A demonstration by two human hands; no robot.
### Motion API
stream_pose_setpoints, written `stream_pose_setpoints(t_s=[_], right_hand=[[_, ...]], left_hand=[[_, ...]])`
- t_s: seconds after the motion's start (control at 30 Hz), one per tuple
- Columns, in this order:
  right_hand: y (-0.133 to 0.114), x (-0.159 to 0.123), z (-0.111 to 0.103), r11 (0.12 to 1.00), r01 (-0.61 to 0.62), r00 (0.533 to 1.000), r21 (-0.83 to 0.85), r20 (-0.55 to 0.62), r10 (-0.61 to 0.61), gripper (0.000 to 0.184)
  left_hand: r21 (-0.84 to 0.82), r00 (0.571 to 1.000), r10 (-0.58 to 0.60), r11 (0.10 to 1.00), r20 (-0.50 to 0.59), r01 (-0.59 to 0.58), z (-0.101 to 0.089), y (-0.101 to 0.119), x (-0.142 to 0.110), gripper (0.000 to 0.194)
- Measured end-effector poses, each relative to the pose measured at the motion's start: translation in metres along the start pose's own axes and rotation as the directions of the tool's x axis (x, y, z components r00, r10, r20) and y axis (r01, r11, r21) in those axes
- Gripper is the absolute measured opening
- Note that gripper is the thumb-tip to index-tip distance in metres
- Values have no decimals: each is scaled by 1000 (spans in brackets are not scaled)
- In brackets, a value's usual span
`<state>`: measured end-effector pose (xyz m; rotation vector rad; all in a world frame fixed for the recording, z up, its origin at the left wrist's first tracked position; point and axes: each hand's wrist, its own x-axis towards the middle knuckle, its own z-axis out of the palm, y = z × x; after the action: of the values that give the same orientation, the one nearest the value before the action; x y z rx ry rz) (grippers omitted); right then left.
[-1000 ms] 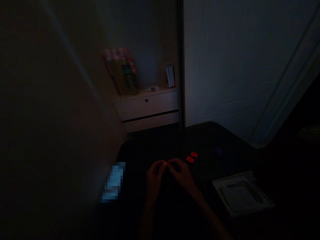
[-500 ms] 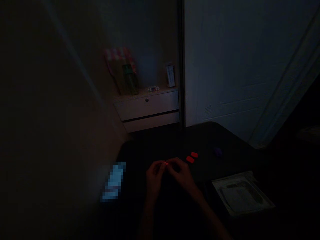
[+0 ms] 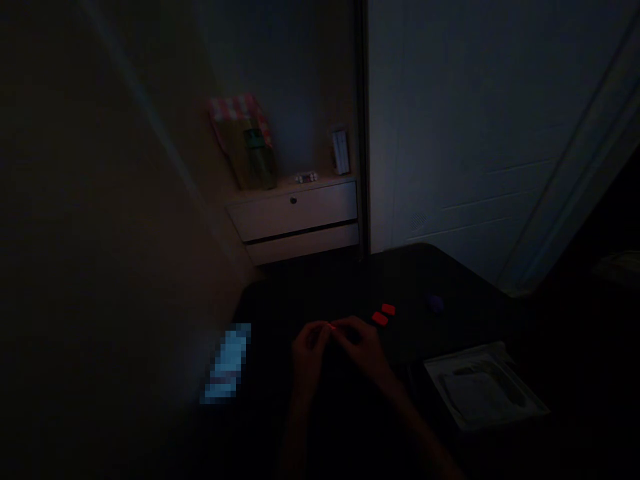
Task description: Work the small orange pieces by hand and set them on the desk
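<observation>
In the dim head view, my left hand [image 3: 309, 345] and my right hand [image 3: 361, 340] meet fingertip to fingertip over the dark table [image 3: 310, 293]. Both pinch a small red piece [image 3: 331, 326]; most of it is hidden by the fingers, so its kind does not show. Just right of my right hand lie two flat red blocks [image 3: 380, 319], side by side and slightly apart. Farther right on the table rests a small rounded purple object [image 3: 435, 304].
A flat clear packet [image 3: 483, 387] lies at the table's right front edge. A pixelated bright rectangle [image 3: 227, 363] is at left. Behind stand a drawer unit [image 3: 300, 212] with a green bottle [image 3: 261, 160] and checked cloth [image 3: 233, 107] on it, and a white door [image 3: 450, 133].
Both hands stay almost in place, fingertips still together on the red piece, of which slightly less shows. The blocks and the purple object have not moved.
</observation>
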<state>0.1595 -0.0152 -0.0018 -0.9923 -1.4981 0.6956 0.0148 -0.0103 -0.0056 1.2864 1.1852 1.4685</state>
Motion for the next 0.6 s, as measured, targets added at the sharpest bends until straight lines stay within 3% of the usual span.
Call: stream_pose_setpoints(t_s=[0.6], right_hand=[[2,-1,0,999,-45,999,22,-23,45,19]], left_hand=[[-14,999,-13,1000,32,13,0,5,-4,34]])
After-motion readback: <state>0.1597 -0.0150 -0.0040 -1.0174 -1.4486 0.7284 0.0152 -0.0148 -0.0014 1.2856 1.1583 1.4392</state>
